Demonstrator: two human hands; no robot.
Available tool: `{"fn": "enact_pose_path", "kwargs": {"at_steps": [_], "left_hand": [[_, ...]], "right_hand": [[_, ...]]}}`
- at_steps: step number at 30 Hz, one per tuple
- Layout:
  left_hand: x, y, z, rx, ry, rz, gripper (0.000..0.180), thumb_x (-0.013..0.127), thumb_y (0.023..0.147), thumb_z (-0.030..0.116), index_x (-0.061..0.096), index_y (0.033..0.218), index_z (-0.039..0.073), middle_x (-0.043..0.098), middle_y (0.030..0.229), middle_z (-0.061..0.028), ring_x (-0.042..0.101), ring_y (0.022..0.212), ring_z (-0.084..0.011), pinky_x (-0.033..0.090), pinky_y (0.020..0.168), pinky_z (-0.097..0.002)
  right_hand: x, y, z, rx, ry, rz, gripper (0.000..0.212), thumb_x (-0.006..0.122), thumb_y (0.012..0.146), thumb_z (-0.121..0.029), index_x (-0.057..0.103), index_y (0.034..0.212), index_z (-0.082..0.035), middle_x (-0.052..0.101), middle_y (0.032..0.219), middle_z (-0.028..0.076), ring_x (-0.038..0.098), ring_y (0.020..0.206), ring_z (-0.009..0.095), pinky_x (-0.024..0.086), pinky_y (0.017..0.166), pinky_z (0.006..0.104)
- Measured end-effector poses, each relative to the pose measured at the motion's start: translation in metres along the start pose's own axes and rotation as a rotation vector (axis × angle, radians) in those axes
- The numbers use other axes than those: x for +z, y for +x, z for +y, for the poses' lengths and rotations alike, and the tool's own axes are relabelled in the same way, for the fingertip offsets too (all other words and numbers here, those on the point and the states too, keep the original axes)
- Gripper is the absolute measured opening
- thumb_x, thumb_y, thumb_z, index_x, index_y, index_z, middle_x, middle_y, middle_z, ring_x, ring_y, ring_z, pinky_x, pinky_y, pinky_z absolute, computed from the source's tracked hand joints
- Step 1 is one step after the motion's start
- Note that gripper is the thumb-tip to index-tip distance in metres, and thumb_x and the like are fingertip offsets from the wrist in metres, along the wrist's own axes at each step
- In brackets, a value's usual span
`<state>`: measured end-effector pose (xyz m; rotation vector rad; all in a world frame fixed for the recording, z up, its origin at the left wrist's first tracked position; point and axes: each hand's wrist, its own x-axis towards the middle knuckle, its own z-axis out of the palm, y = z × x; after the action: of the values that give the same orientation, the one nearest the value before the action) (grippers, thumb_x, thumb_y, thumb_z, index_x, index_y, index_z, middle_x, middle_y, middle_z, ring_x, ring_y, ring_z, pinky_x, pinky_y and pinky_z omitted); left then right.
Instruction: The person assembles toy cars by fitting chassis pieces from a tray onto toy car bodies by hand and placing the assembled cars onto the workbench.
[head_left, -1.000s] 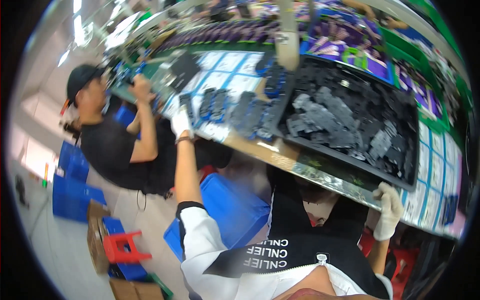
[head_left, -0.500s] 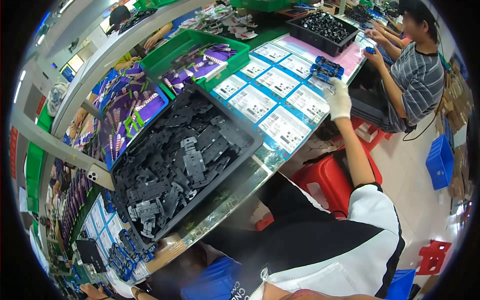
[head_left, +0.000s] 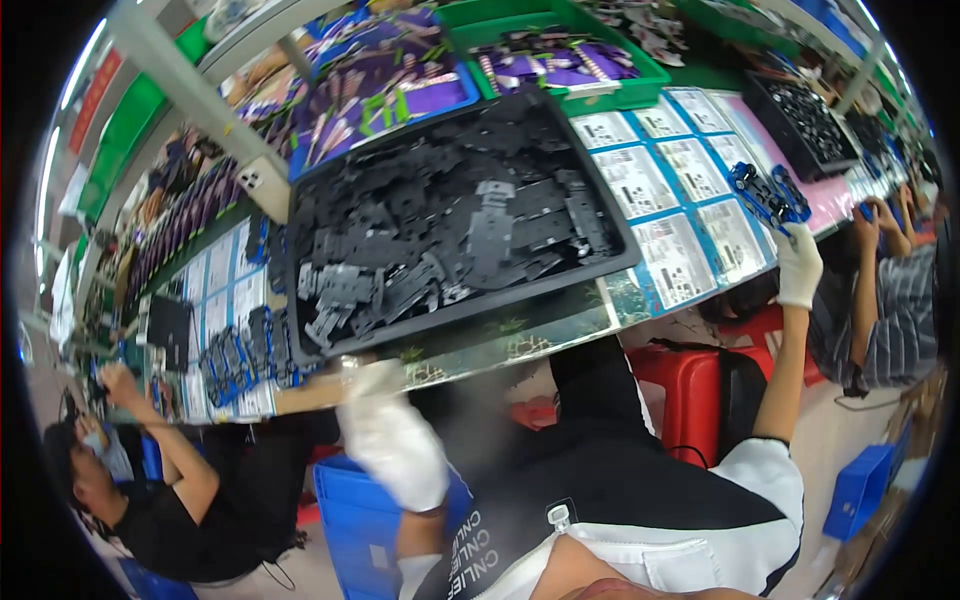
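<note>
The blue toy cars [head_left: 768, 193] sit in a small cluster on the printed sheets [head_left: 690, 240] at the table's right end. My gloved right hand [head_left: 797, 264] touches them, fingers closed on one. My left hand [head_left: 392, 448] is blurred; I cannot tell its grip.

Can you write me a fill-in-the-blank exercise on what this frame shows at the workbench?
1. The large tray heaped with dark flat parts is ____ in colour.
2. The right hand, in a white glove, reaches up to a small cluster of ____ coloured parts at the table edge.
3. The left hand is blurred and lies ____ the table edge in the picture.
4. The stool under the table is ____.

Missing words: black; blue; below; red
</note>
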<state>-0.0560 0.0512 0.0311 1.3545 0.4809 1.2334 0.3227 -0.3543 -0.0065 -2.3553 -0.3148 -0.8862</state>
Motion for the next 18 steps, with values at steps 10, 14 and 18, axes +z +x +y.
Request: {"fn": "enact_pose_path", "kwargs": {"at_steps": [10, 14, 18], "left_hand": [[0.071, -0.027, -0.028, -0.396, -0.518, -0.276, 0.058, 0.046, 0.104, 0.041, 0.025, 0.154, 0.02, 0.045, 0.148, -0.0112, 0.044, 0.136, -0.0289, 0.036, 0.114, -0.0503], [0.041, -0.01, -0.023, -0.486, -0.178, 0.011, 0.057, 0.043, 0.1, 0.061, 0.047, 0.141, 0.021, 0.056, 0.132, -0.0112, 0.055, 0.119, -0.0288, 0.046, 0.103, -0.0518], [0.014, 0.002, -0.018, -0.57, -0.602, 0.277, 0.066, 0.071, 0.092, 0.027, 0.038, 0.142, 0.001, 0.063, 0.125, -0.013, 0.06, 0.116, -0.0294, 0.044, 0.105, -0.0383]], "right_hand": [[-0.009, -0.096, -0.295, -0.352, 0.799, -0.885, 0.018, 0.077, 0.08, -0.007, 0.068, 0.096, -0.008, 0.061, 0.079, 0.006, 0.061, 0.069, 0.021, 0.049, 0.062, 0.0321], [0.002, -0.094, -0.332, -0.496, 0.764, -1.009, 0.023, 0.074, 0.083, -0.011, 0.066, 0.104, -0.012, 0.062, 0.083, 0.009, 0.064, 0.072, 0.028, 0.051, 0.064, 0.0364], [0.051, -0.023, -0.355, -1.105, 0.403, -0.712, 0.054, 0.078, 0.068, -0.004, 0.062, 0.119, -0.013, 0.065, 0.105, 0.011, 0.065, 0.095, 0.032, 0.053, 0.078, 0.0408]]}}
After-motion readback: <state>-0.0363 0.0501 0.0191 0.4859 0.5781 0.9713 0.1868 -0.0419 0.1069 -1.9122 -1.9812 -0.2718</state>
